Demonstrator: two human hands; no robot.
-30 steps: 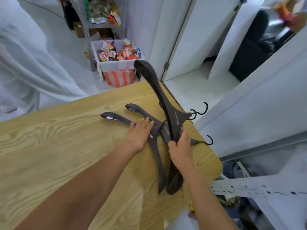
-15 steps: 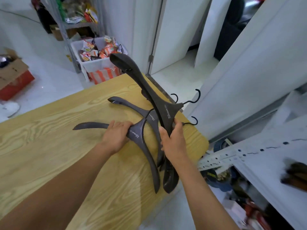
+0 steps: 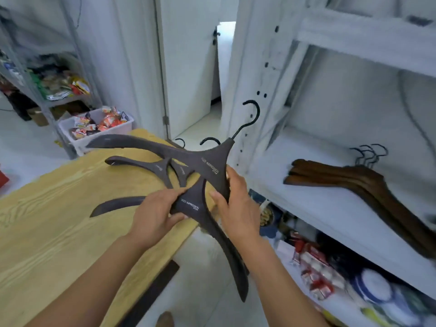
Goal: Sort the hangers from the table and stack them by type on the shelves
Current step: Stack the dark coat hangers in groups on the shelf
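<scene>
Black hangers [image 3: 141, 162]: two lie at the far right corner of the bench [image 3: 59, 220]. Left hand [image 3: 153, 215] grips the lower hanger [image 3: 190, 204] by its neck and right hand [image 3: 238, 204] grips the upper hanger [image 3: 207, 161], both over the right edge, presumably to gather one type. Brown hangers [image 3: 342, 178] lie stacked on the shelf [image 3: 295, 208].

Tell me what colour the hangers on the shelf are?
Dark brown; those hangers show best in the head view.

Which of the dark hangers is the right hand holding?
The uppermost dark grey hanger, whose black hook rises highest. The right hand grips its centre; the left hand holds a lower matching hanger, and two more hangers lie on the wooden table.
</scene>
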